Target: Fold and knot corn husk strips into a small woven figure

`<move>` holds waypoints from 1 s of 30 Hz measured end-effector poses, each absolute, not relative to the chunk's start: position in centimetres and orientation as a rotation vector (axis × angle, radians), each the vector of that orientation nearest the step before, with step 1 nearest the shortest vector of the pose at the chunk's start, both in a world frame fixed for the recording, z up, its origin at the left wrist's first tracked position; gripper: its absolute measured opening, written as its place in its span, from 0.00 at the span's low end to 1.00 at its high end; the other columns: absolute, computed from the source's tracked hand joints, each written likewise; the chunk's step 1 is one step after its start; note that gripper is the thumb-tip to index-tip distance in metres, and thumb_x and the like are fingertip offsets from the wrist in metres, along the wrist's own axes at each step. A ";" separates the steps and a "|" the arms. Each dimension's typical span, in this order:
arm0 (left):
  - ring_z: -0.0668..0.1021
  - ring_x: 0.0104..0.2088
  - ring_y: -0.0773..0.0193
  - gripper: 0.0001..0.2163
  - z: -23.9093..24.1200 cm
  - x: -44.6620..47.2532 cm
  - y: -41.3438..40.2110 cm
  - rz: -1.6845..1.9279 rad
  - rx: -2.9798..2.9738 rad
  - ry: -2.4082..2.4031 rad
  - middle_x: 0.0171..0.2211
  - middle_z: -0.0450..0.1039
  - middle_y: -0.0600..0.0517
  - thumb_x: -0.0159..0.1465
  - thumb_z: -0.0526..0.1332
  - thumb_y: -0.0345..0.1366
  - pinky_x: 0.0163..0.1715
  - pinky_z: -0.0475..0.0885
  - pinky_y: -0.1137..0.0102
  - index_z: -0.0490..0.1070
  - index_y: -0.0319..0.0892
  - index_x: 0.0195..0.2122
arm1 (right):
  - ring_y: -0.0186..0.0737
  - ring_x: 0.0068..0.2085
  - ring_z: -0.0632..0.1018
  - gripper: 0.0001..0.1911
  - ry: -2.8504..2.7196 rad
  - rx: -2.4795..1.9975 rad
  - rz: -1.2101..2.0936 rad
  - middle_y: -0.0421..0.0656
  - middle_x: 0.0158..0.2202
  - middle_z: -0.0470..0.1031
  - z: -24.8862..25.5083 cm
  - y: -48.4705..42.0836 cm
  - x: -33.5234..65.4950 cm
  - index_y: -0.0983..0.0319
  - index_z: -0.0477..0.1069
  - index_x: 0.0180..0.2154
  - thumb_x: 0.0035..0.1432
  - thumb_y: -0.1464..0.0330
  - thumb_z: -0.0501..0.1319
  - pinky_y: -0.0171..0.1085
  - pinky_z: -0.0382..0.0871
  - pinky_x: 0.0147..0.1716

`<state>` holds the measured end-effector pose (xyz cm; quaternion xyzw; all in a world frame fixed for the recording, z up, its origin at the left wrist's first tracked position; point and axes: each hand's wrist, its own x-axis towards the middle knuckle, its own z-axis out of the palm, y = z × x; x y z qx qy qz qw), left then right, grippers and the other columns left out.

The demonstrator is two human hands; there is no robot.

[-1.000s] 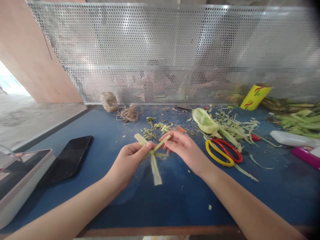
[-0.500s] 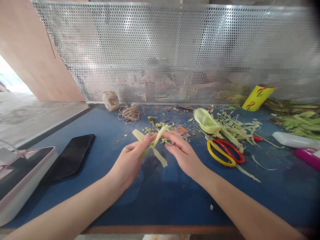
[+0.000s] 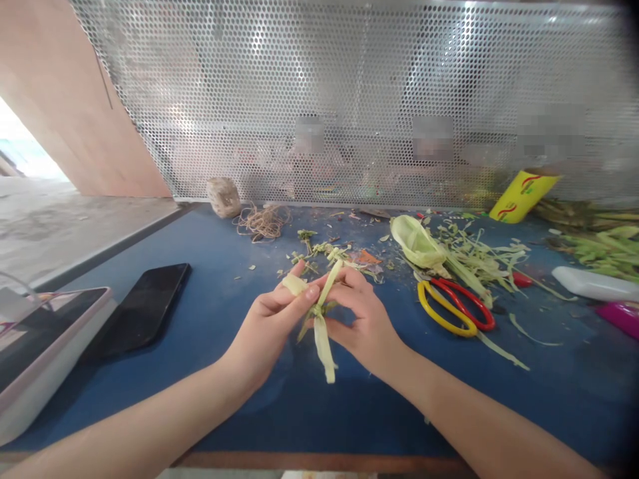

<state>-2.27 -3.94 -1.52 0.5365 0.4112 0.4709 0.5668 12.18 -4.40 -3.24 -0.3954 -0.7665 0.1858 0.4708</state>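
Pale green corn husk strips (image 3: 323, 347) hang between my hands at the middle of the table, crossed or knotted near the fingertips, with one end dangling down. My left hand (image 3: 269, 327) pinches a folded part of the strips between thumb and index finger. From the other side, my right hand (image 3: 368, 320) holds the upright strip near the knot with bent fingers and thumb. Part of the knot is hidden behind the fingers. Beyond the hands lie small knotted husk pieces (image 3: 327, 250). Yellow-and-red-handled scissors (image 3: 446, 313) rest to the right of my right hand.
Husk leaves (image 3: 417, 241) and shredded strips (image 3: 469, 256) lie at right, near a yellow packet (image 3: 524, 195). A black phone (image 3: 144, 306) and a white-rimmed tray (image 3: 54, 352) are at left. Twine (image 3: 263, 222) sits at the back before a perforated metal screen (image 3: 349, 80), with people behind it.
Both hands have come closer together and turned the strips. One strip end now hangs lower, almost straight down. The left-hand piece is folded in closer to the fingers.
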 end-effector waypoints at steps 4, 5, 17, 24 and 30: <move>0.54 0.60 0.57 0.07 -1.5 -2.5 -3.9 1.150 1.290 0.979 0.46 0.74 0.51 0.54 0.62 0.42 0.54 0.58 0.68 0.79 0.46 0.27 | 0.40 0.41 0.69 0.04 -1.920 -0.968 0.368 0.41 0.39 0.69 -3.3 -4.6 12.1 0.55 0.74 0.31 0.52 0.68 0.61 0.42 0.58 0.44; 0.54 0.60 0.57 0.07 -1.4 -2.6 -3.9 1.163 1.292 0.979 0.46 0.74 0.51 0.54 0.62 0.41 0.53 0.58 0.68 0.79 0.47 0.28 | 0.39 0.41 0.69 0.04 -1.936 -0.946 0.364 0.41 0.40 0.69 -3.3 -4.6 12.1 0.55 0.73 0.31 0.53 0.68 0.60 0.41 0.58 0.43; 0.69 0.24 0.70 0.08 -0.5 -2.2 -3.8 1.043 1.353 1.036 0.23 0.69 0.55 0.53 0.63 0.39 0.24 0.63 0.75 0.70 0.39 0.29 | 0.43 0.44 0.68 0.06 -1.780 -1.076 0.397 0.43 0.43 0.66 -2.9 -4.2 13.1 0.55 0.71 0.34 0.52 0.67 0.59 0.44 0.58 0.46; 0.63 0.20 0.73 0.07 -0.7 -2.4 -3.8 0.921 1.412 1.002 0.17 0.63 0.58 0.52 0.63 0.37 0.21 0.59 0.76 0.70 0.39 0.22 | 0.44 0.50 0.66 0.14 -1.901 -0.889 0.792 0.43 0.45 0.67 -2.5 -3.6 14.7 0.55 0.70 0.40 0.50 0.71 0.57 0.44 0.57 0.51; 0.64 0.20 0.74 0.08 -0.8 -2.5 -4.0 0.815 1.384 0.955 0.18 0.66 0.58 0.51 0.64 0.36 0.21 0.58 0.76 0.68 0.39 0.20 | 0.44 0.51 0.67 0.13 -1.869 -0.725 1.251 0.42 0.46 0.69 -1.2 -3.2 16.3 0.57 0.73 0.37 0.54 0.65 0.51 0.44 0.56 0.52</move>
